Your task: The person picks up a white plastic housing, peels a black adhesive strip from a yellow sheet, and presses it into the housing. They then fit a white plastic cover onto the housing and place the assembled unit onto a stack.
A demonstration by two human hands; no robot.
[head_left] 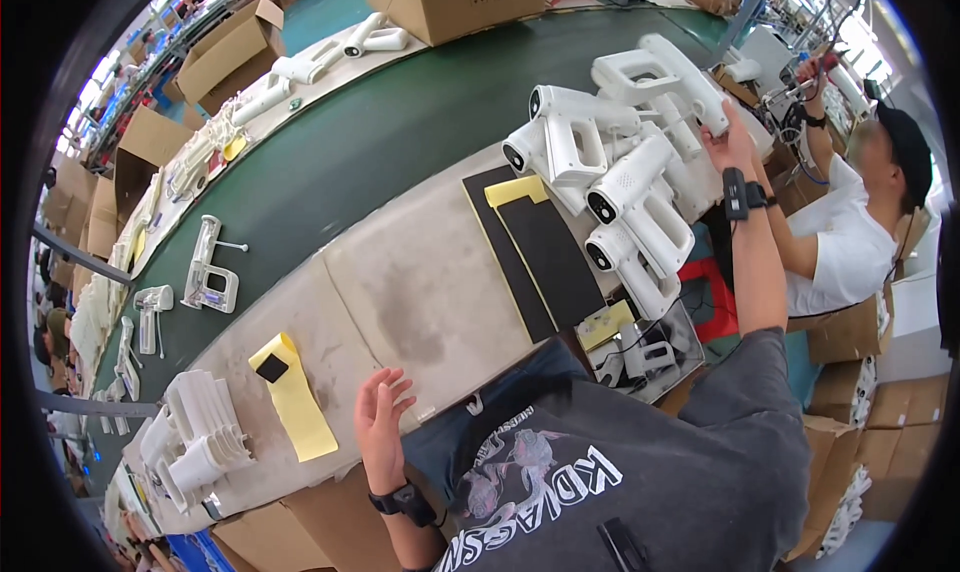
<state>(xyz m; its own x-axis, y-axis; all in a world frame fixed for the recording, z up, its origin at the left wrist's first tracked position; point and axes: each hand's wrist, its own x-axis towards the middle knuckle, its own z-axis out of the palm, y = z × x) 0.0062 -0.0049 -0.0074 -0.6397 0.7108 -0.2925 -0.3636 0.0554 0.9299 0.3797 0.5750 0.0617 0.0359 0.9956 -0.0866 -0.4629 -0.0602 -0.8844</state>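
Observation:
At the far end of a pile, my right hand [731, 140] is closed around the dark-tipped end of a white handheld device housing [684, 70] with a loop handle. That housing is raised at the top of the heap and slightly blurred. Several similar white housings [632, 179] with black round ends lie stacked beneath and beside it. My left hand [379, 412] hovers at the near table edge, empty, its fingers loosely bent and apart. Left of it lies a yellow paper strip [304, 420] with a small black patch. Black sheets with yellow backing [548, 257] lie beside the pile.
A green conveyor belt [350, 152] curves past the worktable [400, 282], carrying partly open white housings [208, 272]. Nested white shells [200, 427] stand at the left. A co-worker [845, 232] works close on the right. A tray of small parts [655, 357] sits near my right side.

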